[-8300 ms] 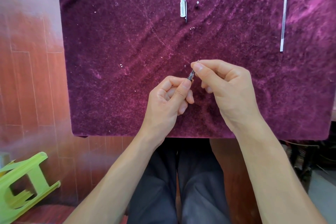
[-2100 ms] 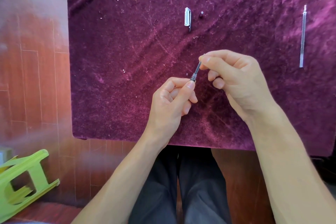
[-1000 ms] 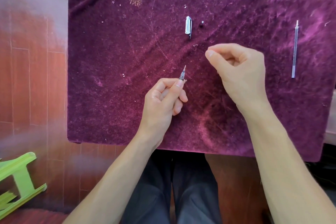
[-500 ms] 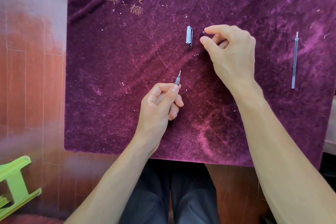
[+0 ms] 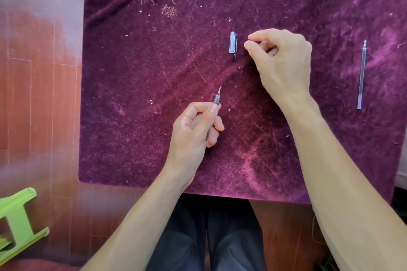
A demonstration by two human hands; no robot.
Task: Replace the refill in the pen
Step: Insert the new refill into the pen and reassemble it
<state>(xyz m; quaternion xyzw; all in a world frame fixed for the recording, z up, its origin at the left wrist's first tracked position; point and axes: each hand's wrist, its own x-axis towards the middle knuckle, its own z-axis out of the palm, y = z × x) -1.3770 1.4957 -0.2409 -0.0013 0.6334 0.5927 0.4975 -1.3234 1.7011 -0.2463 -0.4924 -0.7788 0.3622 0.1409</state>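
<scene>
My left hand (image 5: 196, 130) grips the pen (image 5: 217, 98) in a fist, its metal tip poking up and away from me; most of the barrel is hidden in the hand. My right hand (image 5: 279, 59) pinches a tiny dark part (image 5: 249, 39) between thumb and forefinger, just right of the clear pen cap (image 5: 233, 46) that lies on the purple cloth (image 5: 154, 72). A thin clear refill (image 5: 361, 75) lies alone at the far right of the cloth.
The purple velvet cloth covers the table; its near edge runs above my lap. Red-brown wooden floor lies to the left, with a green plastic stool (image 5: 15, 224) tipped at the bottom left.
My right hand let go of the pen's tip, reached up to the small dark part beside the cap and pinched it. The left hand kept the pen and barely moved.
</scene>
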